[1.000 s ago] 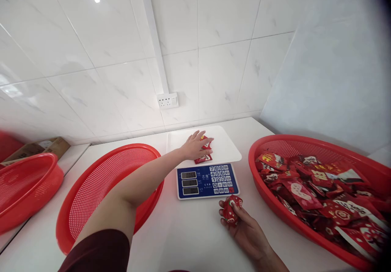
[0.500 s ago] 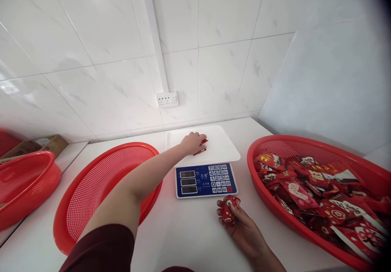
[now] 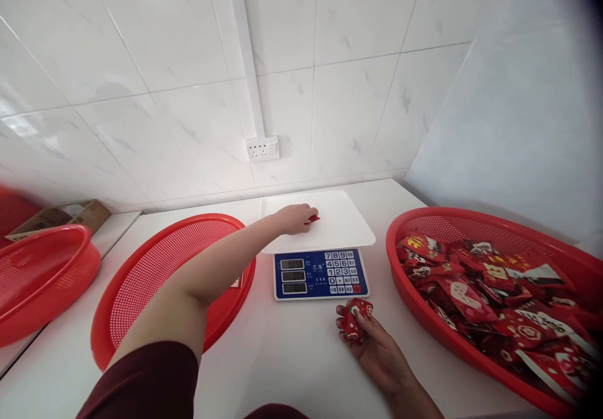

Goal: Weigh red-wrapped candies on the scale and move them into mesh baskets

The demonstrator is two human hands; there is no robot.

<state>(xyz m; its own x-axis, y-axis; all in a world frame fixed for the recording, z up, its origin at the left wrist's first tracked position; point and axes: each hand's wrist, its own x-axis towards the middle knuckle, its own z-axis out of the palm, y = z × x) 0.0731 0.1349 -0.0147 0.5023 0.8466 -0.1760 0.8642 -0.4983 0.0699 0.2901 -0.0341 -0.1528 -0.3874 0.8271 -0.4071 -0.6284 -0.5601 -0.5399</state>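
A white-topped digital scale (image 3: 321, 274) with a blue keypad panel stands on the table. Over its white pan (image 3: 342, 218) is my left hand (image 3: 296, 219), fingers curled down round a small red packet (image 3: 313, 219); most of that packet is hidden. My right hand (image 3: 377, 347), in front of the scale, grips a shiny red printed packet (image 3: 358, 320) between thumb and fingers. Under my left forearm lies a red mesh basket (image 3: 141, 268), and part of a packet (image 3: 237, 282) shows inside it. Red packets (image 3: 499, 306) fill the basket (image 3: 393, 262) on the right.
Another red basket (image 3: 89, 259) stands on a neighbouring table at the far left, with a cardboard box (image 3: 66, 215) behind it. A tiled wall (image 3: 353, 105) with a socket (image 3: 262, 148) rises behind the scale.
My left hand has shifted slightly on the pan, and less red wrapper shows beneath it. The view has moved a little. My right hand keeps its packet.
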